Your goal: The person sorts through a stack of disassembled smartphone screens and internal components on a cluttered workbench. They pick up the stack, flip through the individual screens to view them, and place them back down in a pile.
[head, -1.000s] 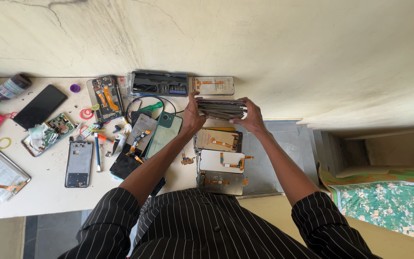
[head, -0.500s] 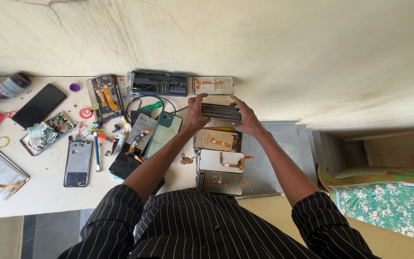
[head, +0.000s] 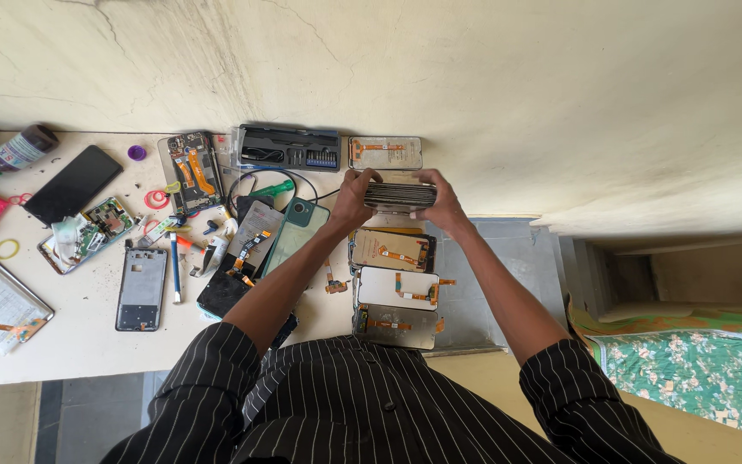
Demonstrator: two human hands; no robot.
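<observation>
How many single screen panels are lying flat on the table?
4: one beside the tool case, three in a column below the held stack. Others may be hidden.

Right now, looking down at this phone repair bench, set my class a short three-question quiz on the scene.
1. True or false: both hands grip the stack of phone screens.
2. Which lies nearer the left hand: the green-handled screwdriver or the bottle?
3. Fill in: the screwdriver bit case lies against the ___.

Key: 1 true; 2 the screwdriver; 3 wall.
</observation>
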